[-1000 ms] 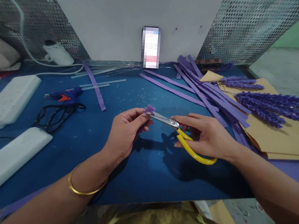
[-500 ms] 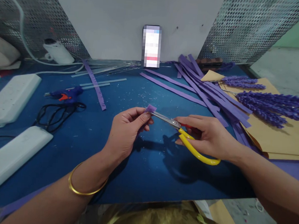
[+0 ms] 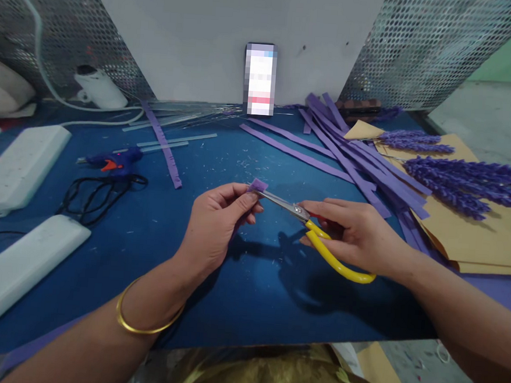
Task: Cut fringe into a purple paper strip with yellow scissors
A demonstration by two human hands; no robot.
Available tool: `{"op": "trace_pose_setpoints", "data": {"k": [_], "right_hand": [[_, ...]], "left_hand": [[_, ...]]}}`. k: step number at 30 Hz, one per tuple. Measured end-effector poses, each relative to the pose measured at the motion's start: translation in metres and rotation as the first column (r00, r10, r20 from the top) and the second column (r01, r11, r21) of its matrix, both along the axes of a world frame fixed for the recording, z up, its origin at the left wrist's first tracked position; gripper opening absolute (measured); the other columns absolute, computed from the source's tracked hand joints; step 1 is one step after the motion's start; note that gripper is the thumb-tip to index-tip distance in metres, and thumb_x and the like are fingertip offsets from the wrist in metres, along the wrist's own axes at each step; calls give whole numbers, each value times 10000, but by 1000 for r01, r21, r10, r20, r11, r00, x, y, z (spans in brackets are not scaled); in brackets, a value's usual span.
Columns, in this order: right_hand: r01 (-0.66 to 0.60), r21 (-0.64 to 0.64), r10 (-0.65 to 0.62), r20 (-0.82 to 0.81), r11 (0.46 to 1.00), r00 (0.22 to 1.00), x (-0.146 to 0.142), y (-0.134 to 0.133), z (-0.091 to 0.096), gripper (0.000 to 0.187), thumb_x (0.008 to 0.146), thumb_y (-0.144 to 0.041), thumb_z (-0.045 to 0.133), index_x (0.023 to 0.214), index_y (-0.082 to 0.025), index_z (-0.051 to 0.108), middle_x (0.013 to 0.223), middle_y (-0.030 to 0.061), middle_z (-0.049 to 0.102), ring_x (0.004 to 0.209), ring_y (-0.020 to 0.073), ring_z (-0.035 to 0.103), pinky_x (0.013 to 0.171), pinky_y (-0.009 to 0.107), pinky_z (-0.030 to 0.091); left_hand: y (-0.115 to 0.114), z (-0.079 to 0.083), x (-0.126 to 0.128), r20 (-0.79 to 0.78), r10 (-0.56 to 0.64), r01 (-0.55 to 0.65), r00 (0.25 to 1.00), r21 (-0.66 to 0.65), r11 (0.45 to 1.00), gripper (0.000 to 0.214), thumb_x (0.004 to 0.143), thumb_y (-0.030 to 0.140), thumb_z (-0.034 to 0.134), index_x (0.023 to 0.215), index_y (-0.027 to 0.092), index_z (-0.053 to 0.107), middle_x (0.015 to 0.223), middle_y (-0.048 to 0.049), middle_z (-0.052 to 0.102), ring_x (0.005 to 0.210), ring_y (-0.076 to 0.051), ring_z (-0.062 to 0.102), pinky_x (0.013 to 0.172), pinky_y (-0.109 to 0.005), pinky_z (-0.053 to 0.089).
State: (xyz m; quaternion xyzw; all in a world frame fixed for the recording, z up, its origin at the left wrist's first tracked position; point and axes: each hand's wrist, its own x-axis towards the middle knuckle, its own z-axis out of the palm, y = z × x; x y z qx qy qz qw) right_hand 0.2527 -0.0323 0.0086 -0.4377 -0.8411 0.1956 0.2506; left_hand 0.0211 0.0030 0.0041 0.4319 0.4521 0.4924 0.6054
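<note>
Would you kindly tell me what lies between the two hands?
In the head view, the scissors' blades span the gap to the purple piece in the left hand.

- Between the cord (image 3: 99,204) and the left hand (image 3: 213,223), a hand can pass.
- The scissors (image 3: 290,206) bar the gap before the right hand (image 3: 355,230).
- At far right, strips (image 3: 383,168) and flowers (image 3: 453,179) obstruct.

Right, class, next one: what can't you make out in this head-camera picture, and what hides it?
Phone screen: head view; pixelated, so unreadable.
Scissors handles: head view; the right hand covers part of them.
Purple piece: head view; the left hand hides how far it runs.
Nearer white bar: head view; the left edge cuts it off.
</note>
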Motion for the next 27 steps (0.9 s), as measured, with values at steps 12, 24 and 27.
{"op": "trace_pose_setpoints", "data": {"k": [12, 24, 27], "right_hand": [[13, 32, -13, 19, 999, 1000, 3, 1, 1, 385, 908, -385, 656, 1196, -131, 683, 738, 40, 618, 569, 129, 508, 512, 239, 371], [22, 39, -22, 6, 999, 1000, 2, 2, -1, 363, 903, -400, 654, 1145, -134, 708, 714, 37, 625, 551, 123, 503, 506, 234, 377], [19, 32, -19, -4, 999, 1000, 3, 3, -2, 346, 897, -403, 667, 1115, -138, 715, 713, 35, 626, 541, 117, 492, 503, 234, 372]], "left_hand": [[0, 0, -1, 22, -9, 9, 1000, -20, 1000, 115, 719, 244, 812, 766, 162, 748, 634, -6, 691, 524, -80, 555, 536, -196, 451], [0, -5, -3, -46, -3, 5, 999, 48, 999, 113, 797, 295, 750, 798, 182, 750, 655, -7, 694, 547, -93, 571, 570, -207, 475], [0, -4, -3, -38, -8, 9, 999, 41, 999, 109, 805, 292, 743, 793, 184, 748, 656, -4, 693, 550, -88, 570, 570, -200, 471]]}}
